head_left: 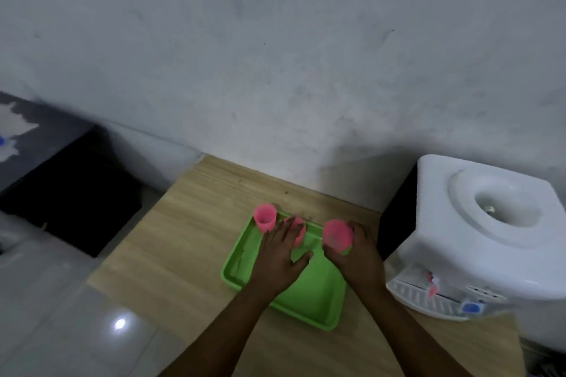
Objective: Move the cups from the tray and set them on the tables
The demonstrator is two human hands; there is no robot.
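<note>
A green tray [309, 300] lies on a light wooden table [190, 242]. One pink cup [265, 217] stands upright at the tray's far left corner. My left hand [280, 257] reaches over the tray, its fingers around a second pink cup [298, 231] that they largely hide. My right hand [356, 254] grips a third pink cup [337, 236], lifted and tilted over the tray's far right side with its mouth facing me.
A white water dispenser [490, 232] stands just right of the table. A dark cabinet [70, 184] sits to the left across a strip of tiled floor [61, 315]. The wall runs directly behind the table.
</note>
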